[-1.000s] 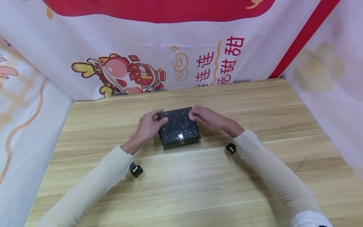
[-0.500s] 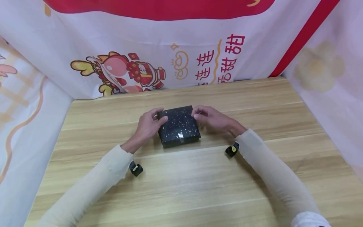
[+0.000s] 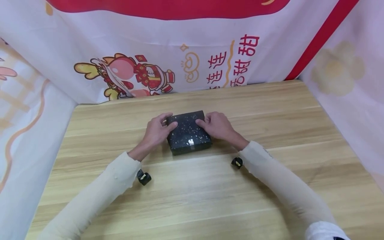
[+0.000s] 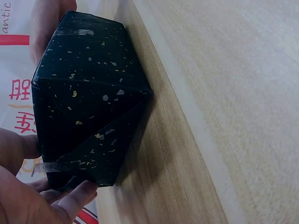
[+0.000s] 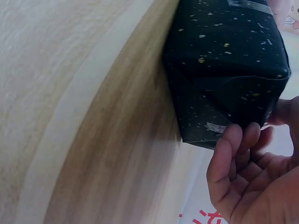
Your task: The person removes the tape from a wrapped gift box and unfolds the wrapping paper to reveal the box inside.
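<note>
A box wrapped in black paper with gold and silver flecks (image 3: 189, 135) lies flat on the wooden table. My left hand (image 3: 156, 130) holds its left end, thumb on the top edge and fingers against the side. A strip of clear tape (image 4: 58, 165) lies across that folded end, its tip sticking out past the edge. At the opposite end my right hand (image 3: 219, 126) grips the box, thumb on top and curled fingers against the folded side. Beside those fingertips a piece of tape (image 5: 216, 127) shows on the paper. More clear tape (image 4: 84, 32) crosses the long near side.
The wooden table (image 3: 192, 193) spreads in front of and beside the box. Printed white cloth (image 3: 180, 36) hangs behind the table and along both sides. Small black wrist devices (image 3: 144, 178) sit under both sleeves.
My right hand drew slightly away from the box's right edge with fingertips together, then came back, thumb now on top and fingers at the end. My left hand and the box stayed nearly still.
</note>
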The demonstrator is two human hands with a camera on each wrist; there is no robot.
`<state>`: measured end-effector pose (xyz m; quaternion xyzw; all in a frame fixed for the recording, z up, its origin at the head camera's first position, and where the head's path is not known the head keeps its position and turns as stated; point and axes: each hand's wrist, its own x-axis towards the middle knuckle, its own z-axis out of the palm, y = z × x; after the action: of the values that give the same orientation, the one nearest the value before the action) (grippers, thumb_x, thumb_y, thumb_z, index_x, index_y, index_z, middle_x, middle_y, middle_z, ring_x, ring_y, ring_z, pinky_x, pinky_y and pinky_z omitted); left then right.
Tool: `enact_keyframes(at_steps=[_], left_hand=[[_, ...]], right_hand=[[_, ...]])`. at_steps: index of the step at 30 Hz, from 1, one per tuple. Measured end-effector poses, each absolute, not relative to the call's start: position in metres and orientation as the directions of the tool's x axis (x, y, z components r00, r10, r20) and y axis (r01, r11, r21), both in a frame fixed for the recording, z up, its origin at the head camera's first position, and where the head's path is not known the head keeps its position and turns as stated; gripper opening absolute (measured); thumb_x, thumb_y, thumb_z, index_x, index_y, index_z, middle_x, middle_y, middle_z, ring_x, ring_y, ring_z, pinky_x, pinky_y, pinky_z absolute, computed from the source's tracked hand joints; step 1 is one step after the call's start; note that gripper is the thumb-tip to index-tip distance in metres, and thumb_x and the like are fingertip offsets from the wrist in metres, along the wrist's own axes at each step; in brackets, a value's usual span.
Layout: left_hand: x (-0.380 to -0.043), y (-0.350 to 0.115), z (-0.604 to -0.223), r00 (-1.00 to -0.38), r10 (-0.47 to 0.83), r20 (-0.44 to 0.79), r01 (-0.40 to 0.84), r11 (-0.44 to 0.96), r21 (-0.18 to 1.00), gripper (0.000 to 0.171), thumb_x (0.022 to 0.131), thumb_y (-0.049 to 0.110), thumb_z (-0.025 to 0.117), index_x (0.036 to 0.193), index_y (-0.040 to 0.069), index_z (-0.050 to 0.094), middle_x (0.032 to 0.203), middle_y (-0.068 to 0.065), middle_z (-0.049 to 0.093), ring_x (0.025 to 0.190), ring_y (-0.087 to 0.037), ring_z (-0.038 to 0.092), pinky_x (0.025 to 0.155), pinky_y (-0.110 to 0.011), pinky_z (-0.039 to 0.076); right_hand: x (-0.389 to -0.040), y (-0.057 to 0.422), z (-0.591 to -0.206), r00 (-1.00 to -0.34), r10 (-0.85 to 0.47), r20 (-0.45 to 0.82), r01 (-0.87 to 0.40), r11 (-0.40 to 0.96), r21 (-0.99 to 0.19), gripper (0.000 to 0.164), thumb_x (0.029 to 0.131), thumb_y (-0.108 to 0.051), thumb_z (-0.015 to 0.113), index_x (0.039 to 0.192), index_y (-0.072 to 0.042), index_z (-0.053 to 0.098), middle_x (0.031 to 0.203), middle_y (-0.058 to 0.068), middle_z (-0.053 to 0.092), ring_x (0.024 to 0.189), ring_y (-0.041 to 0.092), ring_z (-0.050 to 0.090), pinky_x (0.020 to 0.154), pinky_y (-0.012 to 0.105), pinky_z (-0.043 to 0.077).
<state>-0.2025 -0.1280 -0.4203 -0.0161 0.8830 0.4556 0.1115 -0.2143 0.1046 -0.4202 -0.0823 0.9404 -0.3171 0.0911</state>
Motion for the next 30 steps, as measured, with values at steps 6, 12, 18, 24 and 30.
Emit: enact_keyframes(at_steps=[6,12,18,24,30], left_hand=[[-0.203,-0.127,-0.421,-0.975,0.064,-0.213,-0.137,0.578,0.804,0.053,0.088,0.032,0.061,0.137,0.023,0.043,0.147,-0.008,0.038,0.130,-0.030,0.043,0.098,-0.041,0.047],[-0.203,-0.127,-0.421,-0.974,0.068,-0.217,-0.139,0.581,0.802,0.053,0.089,0.033,0.060,0.138,0.022,0.042,0.147,-0.009,0.037,0.130,-0.030,0.043,0.099,-0.042,0.047],[-0.203,-0.127,-0.422,-0.976,0.071,-0.208,-0.129,0.582,0.803,0.052,0.089,0.033,0.059,0.138,0.023,0.042,0.147,-0.008,0.038,0.131,-0.029,0.042,0.100,-0.042,0.046],[-0.203,-0.126,-0.422,-0.974,0.097,-0.207,-0.114,0.580,0.807,0.053,0.090,0.030,0.058,0.139,0.023,0.039,0.148,-0.008,0.035,0.132,-0.029,0.040,0.102,-0.041,0.044],[-0.204,-0.126,-0.421,-0.973,0.100,-0.209,-0.113,0.584,0.804,0.054,0.091,0.030,0.057,0.141,0.023,0.038,0.149,-0.007,0.033,0.133,-0.029,0.040,0.103,-0.041,0.043]], right_hand=[[-0.213,0.108,-0.413,-0.957,-0.248,-0.151,-0.100,0.771,-0.629,0.039,0.091,-0.039,0.053,0.061,-0.014,0.049,0.050,-0.005,0.044,0.044,0.010,0.039,0.039,0.019,0.030],[-0.212,0.111,-0.405,-0.939,-0.272,-0.211,-0.084,0.775,-0.626,0.038,0.092,-0.034,0.053,0.060,-0.014,0.049,0.049,-0.006,0.042,0.043,0.009,0.038,0.038,0.018,0.028],[-0.215,0.112,-0.398,-0.918,-0.274,-0.287,-0.030,0.769,-0.638,0.035,0.092,-0.034,0.053,0.067,-0.010,0.057,0.058,0.002,0.055,0.049,0.014,0.047,0.041,0.020,0.036],[-0.218,0.115,-0.398,-0.884,-0.314,-0.346,0.018,0.718,-0.696,0.029,0.093,-0.029,0.053,0.076,-0.007,0.062,0.078,0.009,0.067,0.072,0.024,0.066,0.060,0.031,0.056],[-0.223,0.120,-0.401,-0.833,-0.395,-0.388,0.068,0.623,-0.779,0.025,0.095,-0.021,0.051,0.080,-0.002,0.060,0.079,0.009,0.061,0.077,0.022,0.063,0.072,0.034,0.059]])
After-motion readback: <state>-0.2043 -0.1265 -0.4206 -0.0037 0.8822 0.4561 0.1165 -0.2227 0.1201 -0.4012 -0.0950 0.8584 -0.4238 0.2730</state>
